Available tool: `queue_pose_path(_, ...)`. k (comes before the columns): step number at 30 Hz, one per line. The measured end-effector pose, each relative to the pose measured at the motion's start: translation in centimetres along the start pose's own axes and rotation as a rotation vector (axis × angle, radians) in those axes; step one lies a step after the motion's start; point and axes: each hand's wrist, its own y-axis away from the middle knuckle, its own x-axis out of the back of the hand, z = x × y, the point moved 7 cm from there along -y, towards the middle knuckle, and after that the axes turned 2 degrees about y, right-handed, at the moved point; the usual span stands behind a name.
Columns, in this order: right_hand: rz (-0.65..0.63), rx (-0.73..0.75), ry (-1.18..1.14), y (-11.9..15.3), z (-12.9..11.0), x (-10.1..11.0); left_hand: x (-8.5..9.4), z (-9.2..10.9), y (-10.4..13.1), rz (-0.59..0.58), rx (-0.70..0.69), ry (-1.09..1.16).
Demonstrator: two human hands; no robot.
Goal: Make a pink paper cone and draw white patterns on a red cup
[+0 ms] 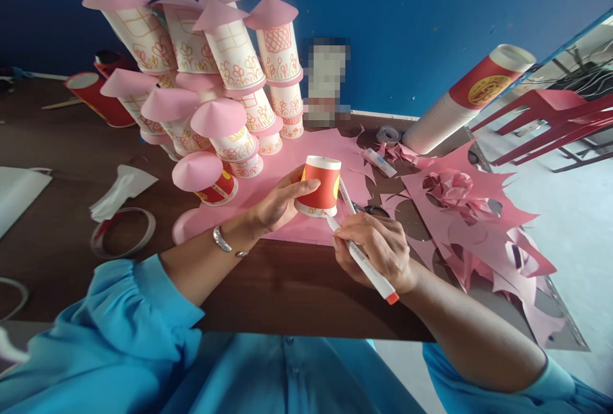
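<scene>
A red paper cup (322,189) with white bands and yellow marks is gripped in my left hand (282,200), thumb across its front. My right hand (376,245) closes around a white marker (371,272) with an orange end. The marker's tip is at the cup's lower white band, where small orange marks show. A second slim white pen-like thing (347,197) stands up by my right fingers; I cannot tell whether they hold it. Pink paper (306,232) lies beneath, and dark-handled scissors (373,210) are partly hidden behind my right hand.
Several paper-cup towers with pink cone roofs (218,119) stand at the left back. A tall cup stack (443,114) leans by the blue wall. Pink scraps (474,235) cover the right side, near a tape roll (389,135) and a glue stick (380,163). A cut ring (123,233) lies left.
</scene>
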Motion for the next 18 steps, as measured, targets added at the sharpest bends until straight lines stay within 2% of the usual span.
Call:
queue_pose_path(6,-0.003,-0.019,-0.008,0.24,0.11,-0.12,-0.24,0.04,-0.09,-0.033,-0.001,0.007)
queue_pose_path(18,0.004,-0.017,-0.005,0.32,0.14,-0.13,-0.31,0.43,-0.08,-0.01,-0.001,-0.031)
